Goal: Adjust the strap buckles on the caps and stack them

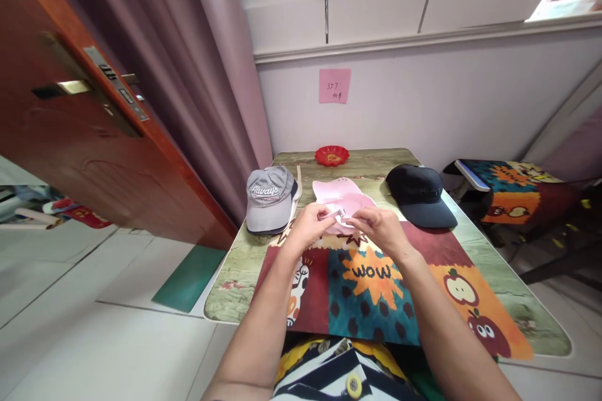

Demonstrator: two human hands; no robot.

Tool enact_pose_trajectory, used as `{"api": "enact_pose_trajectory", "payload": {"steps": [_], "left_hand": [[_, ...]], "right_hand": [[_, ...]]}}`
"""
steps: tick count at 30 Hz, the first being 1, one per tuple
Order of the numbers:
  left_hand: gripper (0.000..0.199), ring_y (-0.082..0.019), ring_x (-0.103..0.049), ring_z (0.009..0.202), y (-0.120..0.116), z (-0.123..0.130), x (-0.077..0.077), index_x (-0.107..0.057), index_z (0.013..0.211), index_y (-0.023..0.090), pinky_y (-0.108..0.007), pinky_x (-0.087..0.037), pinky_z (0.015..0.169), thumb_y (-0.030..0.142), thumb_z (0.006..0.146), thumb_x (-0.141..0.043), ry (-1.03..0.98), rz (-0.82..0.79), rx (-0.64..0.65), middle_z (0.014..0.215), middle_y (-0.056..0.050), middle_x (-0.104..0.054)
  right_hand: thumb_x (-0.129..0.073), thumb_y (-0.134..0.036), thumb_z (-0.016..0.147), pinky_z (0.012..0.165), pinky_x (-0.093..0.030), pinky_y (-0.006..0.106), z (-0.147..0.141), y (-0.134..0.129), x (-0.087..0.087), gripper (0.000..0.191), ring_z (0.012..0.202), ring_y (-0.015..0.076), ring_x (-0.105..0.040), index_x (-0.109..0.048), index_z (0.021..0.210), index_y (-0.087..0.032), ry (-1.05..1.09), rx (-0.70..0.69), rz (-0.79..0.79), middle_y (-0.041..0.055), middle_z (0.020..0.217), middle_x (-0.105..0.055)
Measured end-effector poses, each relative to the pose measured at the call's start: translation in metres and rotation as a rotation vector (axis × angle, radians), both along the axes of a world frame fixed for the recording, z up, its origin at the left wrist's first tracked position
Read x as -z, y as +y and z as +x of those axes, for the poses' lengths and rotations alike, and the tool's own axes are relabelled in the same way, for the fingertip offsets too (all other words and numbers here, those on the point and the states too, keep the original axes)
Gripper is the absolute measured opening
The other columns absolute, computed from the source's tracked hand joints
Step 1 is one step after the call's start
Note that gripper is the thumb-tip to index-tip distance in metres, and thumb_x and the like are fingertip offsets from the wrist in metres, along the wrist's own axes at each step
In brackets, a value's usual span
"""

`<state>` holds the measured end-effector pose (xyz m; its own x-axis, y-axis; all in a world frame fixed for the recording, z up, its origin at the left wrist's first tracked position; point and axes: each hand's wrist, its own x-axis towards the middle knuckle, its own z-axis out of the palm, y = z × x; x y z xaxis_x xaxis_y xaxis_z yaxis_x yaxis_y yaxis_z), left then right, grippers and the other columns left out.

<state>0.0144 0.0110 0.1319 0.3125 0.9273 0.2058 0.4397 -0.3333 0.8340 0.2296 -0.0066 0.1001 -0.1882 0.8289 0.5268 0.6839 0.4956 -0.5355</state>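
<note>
A pink cap (338, 189) rests at the middle of the table, its back opening turned toward me. My left hand (310, 227) pinches one end of the cap's back strap. From the other side, my right hand (380, 229) pinches the opposite part of that strap. Between my fingertips shows a small metallic buckle (342, 213); whether it is fastened I cannot tell. To the left sits a grey cap (269, 199) with white lettering, a dark and a cream edge showing behind it. A black cap (420, 194) lies to the right, brim toward me.
A scalloped red dish (332, 156) stands at the table's far edge. Under my forearms spreads a colourful mat (376, 307). A pink note (334, 86) is stuck on the wall. At left are a wooden door (117, 138) and a curtain; a stool (508, 191) stands at right.
</note>
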Motion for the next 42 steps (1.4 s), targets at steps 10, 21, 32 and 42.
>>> {"api": "enact_pose_trajectory", "payload": {"steps": [10, 21, 32, 42], "left_hand": [[0.031, -0.007, -0.048, 0.043, -0.032, -0.002, -0.007, -0.068, 0.088, 0.019, -0.019, -0.039, 0.043, 0.041, 0.072, -0.082, -0.541, -0.34, -0.021, 0.059, 0.005, -0.057], [0.029, -0.008, -0.05, 0.043, -0.038, 0.011, -0.006, -0.068, 0.087, 0.019, -0.018, -0.039, 0.038, 0.043, 0.076, -0.079, -0.551, -0.275, -0.034, 0.056, 0.004, -0.057], [0.029, -0.007, -0.057, 0.06, -0.041, 0.012, 0.005, -0.071, 0.112, 0.02, -0.018, -0.048, 0.057, 0.023, 0.083, -0.073, -0.312, 0.187, -0.028, 0.096, -0.003, -0.071], [0.023, -0.008, -0.058, 0.06, -0.035, 0.008, 0.012, -0.075, 0.101, 0.019, -0.02, -0.048, 0.059, 0.028, 0.08, -0.079, -0.313, 0.275, -0.207, 0.086, -0.003, -0.071]], "right_hand": [[-0.068, -0.058, 0.086, 0.046, -0.041, 0.023, -0.032, -0.04, -0.035, 0.038, 0.05, 0.01, -0.05, -0.066, 0.086, -0.02, 0.791, -0.085, -0.305, 0.0002, 0.07, -0.064], [-0.07, -0.058, 0.083, 0.052, -0.039, 0.024, -0.049, -0.04, -0.03, 0.039, 0.057, 0.0116, -0.049, -0.07, 0.082, -0.018, 0.825, -0.078, -0.37, 0.0005, 0.069, -0.062], [-0.084, -0.053, 0.07, 0.047, -0.022, 0.024, -0.057, -0.036, -0.025, 0.039, 0.049, 0.0069, -0.03, -0.063, 0.073, -0.019, 1.106, -0.072, -0.53, -0.0058, 0.061, -0.046], [-0.066, -0.033, 0.082, 0.063, -0.044, 0.027, -0.052, -0.039, -0.028, 0.03, 0.073, 0.0143, -0.053, -0.06, 0.11, -0.023, 0.983, -0.032, -0.233, 0.0034, 0.097, -0.062]]}}
